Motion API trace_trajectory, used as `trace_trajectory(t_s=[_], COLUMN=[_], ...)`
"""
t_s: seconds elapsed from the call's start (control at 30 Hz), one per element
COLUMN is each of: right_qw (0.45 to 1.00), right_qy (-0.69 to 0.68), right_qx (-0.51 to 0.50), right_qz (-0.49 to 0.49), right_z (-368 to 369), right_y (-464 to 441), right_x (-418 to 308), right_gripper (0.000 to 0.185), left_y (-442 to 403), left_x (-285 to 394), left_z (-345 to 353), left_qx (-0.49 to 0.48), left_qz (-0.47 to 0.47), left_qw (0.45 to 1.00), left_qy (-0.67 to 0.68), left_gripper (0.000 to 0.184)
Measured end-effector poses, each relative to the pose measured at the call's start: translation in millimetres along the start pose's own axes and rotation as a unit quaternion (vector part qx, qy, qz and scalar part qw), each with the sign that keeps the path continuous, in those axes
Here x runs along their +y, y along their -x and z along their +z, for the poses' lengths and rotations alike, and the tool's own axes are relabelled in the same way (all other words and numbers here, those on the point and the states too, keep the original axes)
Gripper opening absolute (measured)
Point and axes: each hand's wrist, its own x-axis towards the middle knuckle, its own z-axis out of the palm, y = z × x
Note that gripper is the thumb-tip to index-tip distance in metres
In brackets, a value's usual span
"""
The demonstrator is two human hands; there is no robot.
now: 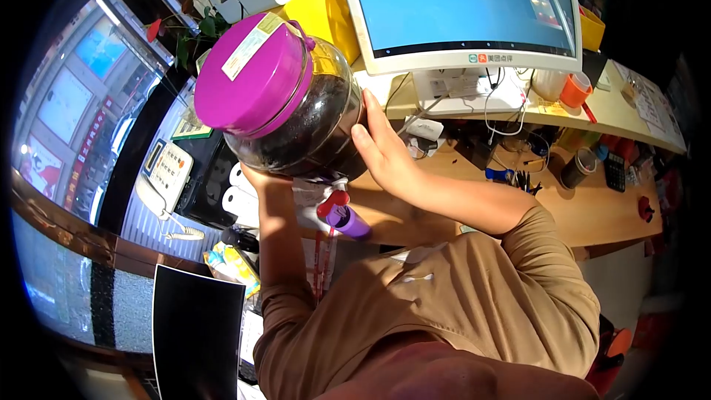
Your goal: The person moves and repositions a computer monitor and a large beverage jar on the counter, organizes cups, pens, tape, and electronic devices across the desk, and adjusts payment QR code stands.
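Note:
A large glass jar with dark contents and a purple lid is held up, tilted, above the desk. The lid is on and carries a pale label strip. My right hand presses against the jar's right side near its base, fingers partly behind the glass. Beneath the jar is my left hand, mostly hidden by it, supporting it from below. Under the jar, a purple cup with a red top lies near the desk edge.
A monitor stands at the back, with cables below it. A telephone and paper rolls are at left. On the right are a calculator, a dark cup, pens and an orange cup.

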Motion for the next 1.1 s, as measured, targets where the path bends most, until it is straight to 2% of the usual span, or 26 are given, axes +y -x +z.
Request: trace_trajectory(t_s=[0.07,0.13,0.23,0.33,0.37,0.47,0.5,0.67,0.77,0.87,1.0,1.07,1.1], right_qw=[0.999,0.997,0.988,0.985,0.983,0.962,0.950,0.926,0.904,0.889,0.863,0.853,0.848], right_qy=[0.047,0.062,0.128,0.150,0.159,0.210,0.230,0.313,0.378,0.416,0.464,0.473,0.477], right_qx=[-0.022,-0.044,-0.084,-0.080,-0.048,0.011,0.037,0.071,0.110,0.132,0.183,0.216,0.232], right_qz=[-0.014,-0.013,0.023,-0.031,-0.076,-0.177,-0.209,-0.201,-0.168,-0.141,-0.075,-0.030,-0.013], right_z=[-15,-30,-58,-87,-98,-139,-155,-238,-283,-324,-365,-384,-391], right_y=[9,20,40,63,73,101,110,162,191,214,245,261,267], right_x=[-14,-26,-54,-59,-61,-71,-77,-98,-108,-117,-109,-101,-98], right_gripper=[0.070,0.083,0.099,0.098,0.099,0.098,0.098,0.093,0.097,0.096,0.096,0.097,0.098], left_y=[1,6,36,60,69,67,94,159,187,210,240,253,257], left_x=[-5,-4,9,11,15,-24,-18,-42,-70,-104,-152,-178,-190], left_z=[-14,-7,27,56,69,37,80,144,189,240,305,331,343], left_qx=[0.040,-0.006,-0.024,-0.071,-0.072,-0.167,-0.304,-0.298,-0.306,-0.339,-0.429,-0.501,-0.548], left_qz=[-0.012,0.047,-0.001,-0.020,-0.060,-0.138,-0.273,-0.224,-0.228,-0.263,-0.299,-0.272,-0.224], left_qw=[0.999,0.995,1.000,0.997,0.995,0.976,0.854,0.907,0.912,0.896,0.850,0.822,0.805], left_qy=[0.008,-0.083,0.012,0.011,0.030,0.034,0.322,0.195,0.149,0.117,0.067,0.021,-0.023], left_gripper=[0.038,0.039,0.044,0.050,0.052,0.047,0.057,0.064,0.066,0.066,0.067,0.068,0.069])
